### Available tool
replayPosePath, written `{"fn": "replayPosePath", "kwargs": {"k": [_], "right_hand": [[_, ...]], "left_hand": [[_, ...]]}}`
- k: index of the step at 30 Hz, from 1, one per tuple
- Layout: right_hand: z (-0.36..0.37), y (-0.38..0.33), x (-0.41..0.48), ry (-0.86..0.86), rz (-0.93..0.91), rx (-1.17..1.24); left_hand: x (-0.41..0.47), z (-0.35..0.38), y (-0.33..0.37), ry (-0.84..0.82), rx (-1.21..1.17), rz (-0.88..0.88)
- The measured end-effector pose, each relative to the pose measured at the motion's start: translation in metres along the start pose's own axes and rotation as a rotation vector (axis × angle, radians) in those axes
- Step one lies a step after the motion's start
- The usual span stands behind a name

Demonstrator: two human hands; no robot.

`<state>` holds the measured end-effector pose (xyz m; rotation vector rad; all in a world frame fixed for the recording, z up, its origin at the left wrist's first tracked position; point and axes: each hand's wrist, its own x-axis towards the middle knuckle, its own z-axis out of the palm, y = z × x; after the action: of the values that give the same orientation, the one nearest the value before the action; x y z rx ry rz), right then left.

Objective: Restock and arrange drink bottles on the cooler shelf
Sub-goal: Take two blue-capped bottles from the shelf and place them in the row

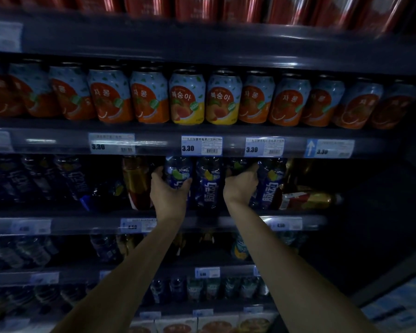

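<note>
Both my arms reach up to the dim middle cooler shelf (202, 222). My left hand (166, 191) wraps around a blue drink bottle (179, 173) with a green fruit on its label. My right hand (241, 186) grips a dark bottle (238, 165) that stands between two more upright blue bottles (208, 182) (271, 182). An amber tea bottle (136, 181) stands just left of my left hand. Another tea bottle (308, 200) lies on its side at the right end of the shelf.
Above, a row of orange and yellow juice cans (187, 97) fills the shelf over white price tags (201, 145). Red cans (197, 8) line the top. More blue bottles (46, 179) lean at far left. Lower shelves hold several dark bottles (202, 287).
</note>
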<state>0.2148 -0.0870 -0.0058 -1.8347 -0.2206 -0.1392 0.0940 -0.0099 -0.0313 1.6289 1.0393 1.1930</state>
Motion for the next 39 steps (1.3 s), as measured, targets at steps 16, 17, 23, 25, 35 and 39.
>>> {"fn": "replayPosePath", "kwargs": {"k": [16,17,23,25,35,39], "right_hand": [[-0.022,0.018,-0.014,0.006,-0.137,-0.045],[-0.024,0.02,-0.016,0.007,-0.145,-0.023],[-0.03,0.026,-0.026,0.003,-0.198,0.052],[-0.031,0.028,-0.029,0.024,-0.218,0.036],[-0.044,0.044,-0.039,-0.047,-0.236,0.181],[-0.052,0.05,-0.047,-0.056,-0.191,0.207]], "left_hand": [[-0.001,-0.001,0.0,-0.001,-0.022,-0.048],[-0.001,-0.002,0.0,0.003,-0.011,-0.042],[-0.004,-0.005,0.003,0.003,0.107,0.054],[-0.005,-0.007,0.002,-0.001,0.128,0.06],[-0.013,-0.015,0.0,-0.037,-0.023,0.008],[-0.025,-0.025,-0.007,-0.059,-0.071,0.01]]}}
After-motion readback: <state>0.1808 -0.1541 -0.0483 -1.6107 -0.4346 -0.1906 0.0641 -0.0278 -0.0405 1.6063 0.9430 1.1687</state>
